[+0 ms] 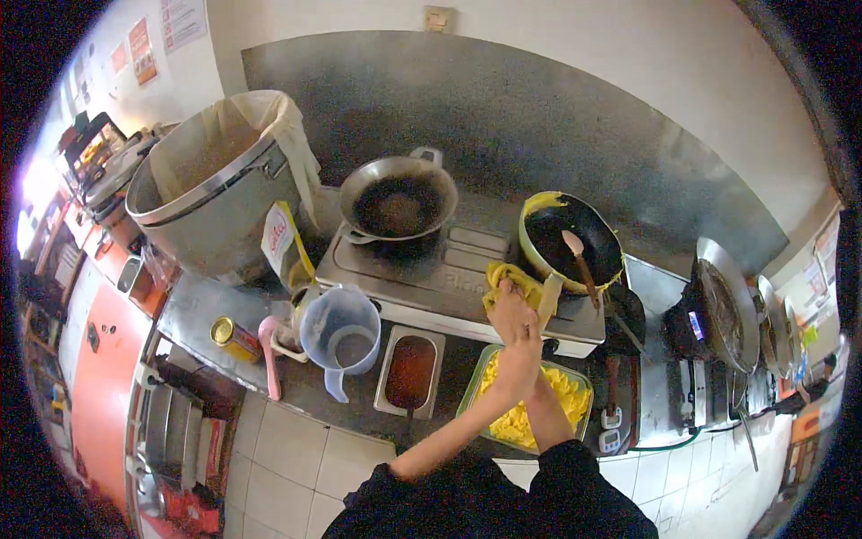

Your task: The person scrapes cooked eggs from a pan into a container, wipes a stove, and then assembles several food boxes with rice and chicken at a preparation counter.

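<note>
My left hand presses its fingers into a bunched yellow cloth at the front right of the gas stove. My right hand is mostly hidden under the left one, near the pale handle of a deep frying pan; its grip cannot be made out. The pan has a black inside with yellow smears on its rim. A spatula with a wooden handle rests in it. Below my crossed forearms, a clear container holds yellow food pieces.
A wok occupies the left burner. Left of it stand a large cloth-lined pot, a pouch, a can, a pink ladle and a plastic jug. A metal tray holds red sauce. More woks stand right.
</note>
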`<action>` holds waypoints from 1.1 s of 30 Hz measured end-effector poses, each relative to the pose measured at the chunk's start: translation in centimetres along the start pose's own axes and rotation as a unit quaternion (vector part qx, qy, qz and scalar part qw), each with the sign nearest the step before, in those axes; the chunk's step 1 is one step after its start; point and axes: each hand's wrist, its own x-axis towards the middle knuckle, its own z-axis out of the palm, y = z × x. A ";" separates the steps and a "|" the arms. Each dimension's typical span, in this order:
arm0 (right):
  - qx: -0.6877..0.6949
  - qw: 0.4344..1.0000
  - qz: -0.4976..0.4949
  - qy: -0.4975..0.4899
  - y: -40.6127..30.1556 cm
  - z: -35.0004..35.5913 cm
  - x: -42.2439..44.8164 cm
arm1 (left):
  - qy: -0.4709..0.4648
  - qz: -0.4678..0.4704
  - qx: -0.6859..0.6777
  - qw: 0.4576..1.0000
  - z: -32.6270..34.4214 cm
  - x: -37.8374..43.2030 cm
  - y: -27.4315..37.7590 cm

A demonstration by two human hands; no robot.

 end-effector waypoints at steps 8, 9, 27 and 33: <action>0.187 0.973 0.013 0.132 7.6 7.9 -7.3 | 0.102 -0.008 0.018 0.995 -0.7 0.7 1.1; 0.175 0.975 0.017 0.137 8.8 9.0 -6.6 | 0.049 -0.021 0.027 0.998 -0.6 0.7 2.2; 0.024 0.989 0.135 -0.051 15.1 -0.8 -9.9 | 0.041 -0.038 0.054 0.997 0.4 0.0 -0.8; 0.316 0.863 0.241 0.311 24.6 -11.2 -17.5 | -0.004 -0.044 -0.008 0.999 -1.5 0.0 1.3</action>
